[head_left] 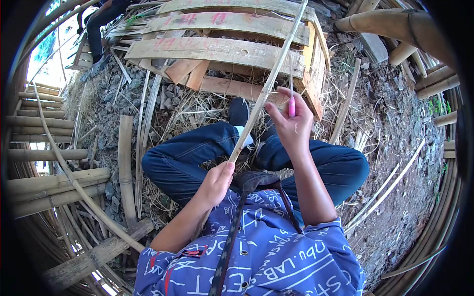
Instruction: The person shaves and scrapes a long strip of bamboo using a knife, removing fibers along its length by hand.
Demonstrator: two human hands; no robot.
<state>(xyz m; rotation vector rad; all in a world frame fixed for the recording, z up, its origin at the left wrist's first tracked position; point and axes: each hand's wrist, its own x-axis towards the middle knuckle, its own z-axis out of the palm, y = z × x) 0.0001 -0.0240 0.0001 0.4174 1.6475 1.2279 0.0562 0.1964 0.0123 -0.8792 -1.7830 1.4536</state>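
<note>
My left hand point(217, 182) is closed around the lower end of a long split bamboo strip point(267, 89). The strip slants up and to the right, passing over a slatted wooden crate. In my right hand point(295, 123) is a pink-handled knife point(292, 105), its thin blade pointing away from me. The knife is just right of the strip, and my right thumb and a finger reach toward the strip's edge; whether they touch it I cannot tell. My crossed legs in jeans point(195, 157) lie below both hands.
The slatted wooden crate point(212, 52) stands in front of me. Bamboo poles point(54, 185) lie at left, and thick ones point(390, 27) at upper right. Shavings and stones cover the ground point(390, 163). Another person's leg point(95, 37) shows at upper left.
</note>
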